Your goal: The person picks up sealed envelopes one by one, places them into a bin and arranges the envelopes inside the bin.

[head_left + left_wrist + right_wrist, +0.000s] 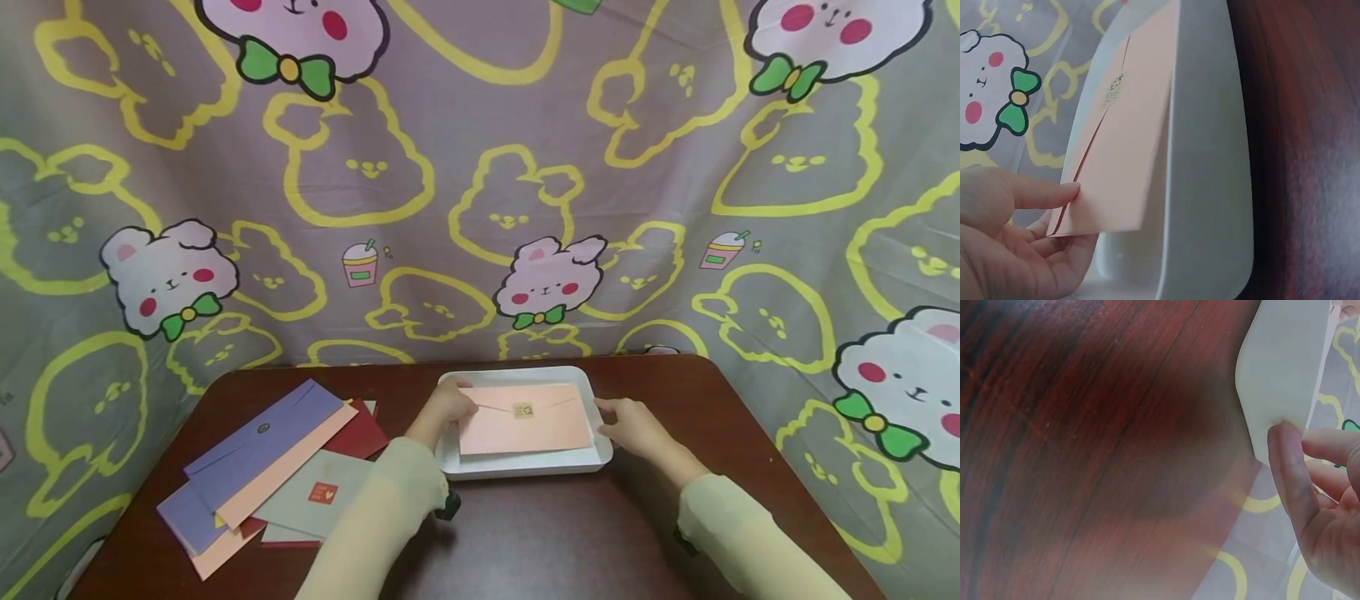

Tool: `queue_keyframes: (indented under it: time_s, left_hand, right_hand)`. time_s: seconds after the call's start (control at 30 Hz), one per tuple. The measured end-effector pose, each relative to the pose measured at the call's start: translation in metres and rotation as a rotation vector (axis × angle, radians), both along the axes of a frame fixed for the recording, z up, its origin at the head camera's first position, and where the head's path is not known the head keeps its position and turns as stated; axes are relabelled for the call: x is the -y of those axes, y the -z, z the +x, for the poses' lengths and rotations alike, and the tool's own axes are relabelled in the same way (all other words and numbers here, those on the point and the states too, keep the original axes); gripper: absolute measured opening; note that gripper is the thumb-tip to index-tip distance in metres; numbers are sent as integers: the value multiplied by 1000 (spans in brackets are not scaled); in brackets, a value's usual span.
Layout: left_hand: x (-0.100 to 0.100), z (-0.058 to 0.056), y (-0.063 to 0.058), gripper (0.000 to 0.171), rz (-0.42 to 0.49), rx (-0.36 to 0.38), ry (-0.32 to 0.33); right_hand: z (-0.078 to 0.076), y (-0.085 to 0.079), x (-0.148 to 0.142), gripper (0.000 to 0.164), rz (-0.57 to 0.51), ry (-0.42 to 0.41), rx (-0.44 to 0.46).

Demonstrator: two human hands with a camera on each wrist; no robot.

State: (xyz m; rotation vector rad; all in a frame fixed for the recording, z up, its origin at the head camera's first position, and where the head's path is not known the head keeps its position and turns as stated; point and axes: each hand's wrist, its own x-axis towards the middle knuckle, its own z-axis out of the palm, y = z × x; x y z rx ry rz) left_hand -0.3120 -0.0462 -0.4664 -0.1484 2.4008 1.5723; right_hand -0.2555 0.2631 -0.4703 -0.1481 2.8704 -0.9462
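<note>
A pale pink envelope (525, 433) with a small gold seal lies in a white tray (525, 470) near the table's back edge. My left hand (452, 404) pinches the envelope's left end, thumb on top and fingers underneath. In the left wrist view, that end of the envelope (1125, 169) is raised off the tray floor. At the tray's right side, my right hand (637, 427) holds the wall by its rim. Its fingertips (1286, 440) press on the outer wall in the right wrist view.
Left of the tray lies a loose, overlapping pile: purple envelopes (262, 429), grey envelopes (300, 504) with a red sticker, a dark red envelope (358, 435) and pink ones. The brown table (540, 542) meets a patterned cloth (450, 250) behind.
</note>
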Motion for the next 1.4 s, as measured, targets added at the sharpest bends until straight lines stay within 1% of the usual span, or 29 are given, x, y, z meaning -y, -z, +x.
queue_keyframes:
  time_s: [0.07, 0.17, 0.27, 0.33, 0.43, 0.5, 0.67, 0.73, 0.87, 0.93, 1.0, 1.07, 1.13, 1.23, 1.4]
  left_hand:
    - [0, 0, -1, 47, -93, -50, 18]
    - [0, 1, -4, 40, -277, -142, 60]
    - [-2, 1, -4, 35, -406, -203, 100]
    - [-4, 0, -3, 32, -467, -227, 115]
    - [-8, -1, -1, 32, -513, -230, 103]
    - [-11, -2, 0, 31, -537, -220, 90]
    - [-17, -2, 5, 24, -672, -189, 147]
    - [-18, -1, 6, 23, -700, -179, 163]
    - [-21, 0, 6, 23, -705, -175, 154]
    - [-21, 2, 5, 23, -749, -183, 178]
    - [-21, 4, 4, 25, -769, -175, 194]
    - [-21, 5, 4, 26, -775, -158, 208]
    - [-21, 7, 5, 27, -762, -139, 206]
    - [-20, 6, 5, 26, -756, -132, 210]
    - [-17, 5, 6, 23, -766, -121, 211]
  right_hand:
    - [0, 0, 0, 50, 4, 5, -2]
    - [0, -1, 0, 50, 13, 5, -1]
    - [0, -1, 0, 51, 16, 5, 12]
    - [0, -1, 1, 51, 22, 3, 17]
    - [1, -1, 1, 51, 34, -6, 11]
    - [1, -1, 1, 51, 41, -6, 7]
    - [1, 0, 3, 50, 39, 3, 13]
    - [1, 0, 4, 50, 33, 6, 16]
    - [1, -1, 3, 51, 19, 5, 12]
    - [2, -2, 3, 54, 9, 5, 10]
    - [2, -2, 3, 55, 6, 5, 8]
    - [2, -2, 4, 55, 15, 8, 8]
    - [1, -3, 5, 52, 34, 10, 5]
    - [2, -4, 6, 48, 53, 16, 11]
    - [4, -4, 9, 48, 23, 15, 27]
